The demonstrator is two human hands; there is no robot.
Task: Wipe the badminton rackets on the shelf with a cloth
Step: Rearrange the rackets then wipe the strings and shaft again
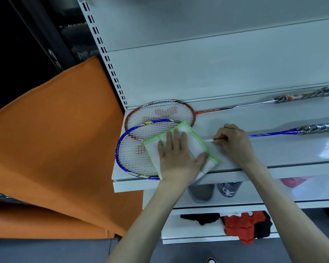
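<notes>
Two badminton rackets lie on the white shelf [273, 149]. The red racket [160, 112] sits at the back, its handle running off to the upper right. In front lies the blue racket [129, 149], its head overlapping the red one. A white cloth with green edging [194, 141] covers the right side of the blue racket's head. My left hand [179, 156] presses flat on the cloth with straight fingers. My right hand [234, 143] pinches the blue racket's thin shaft just right of the cloth.
An orange fabric panel [55, 149] hangs left of the shelf unit. Lower shelves hold shoes [201, 192], a dark canister [229, 189] and red and black clothing [243, 224]. A slotted upright [106, 59] marks the shelf's left edge.
</notes>
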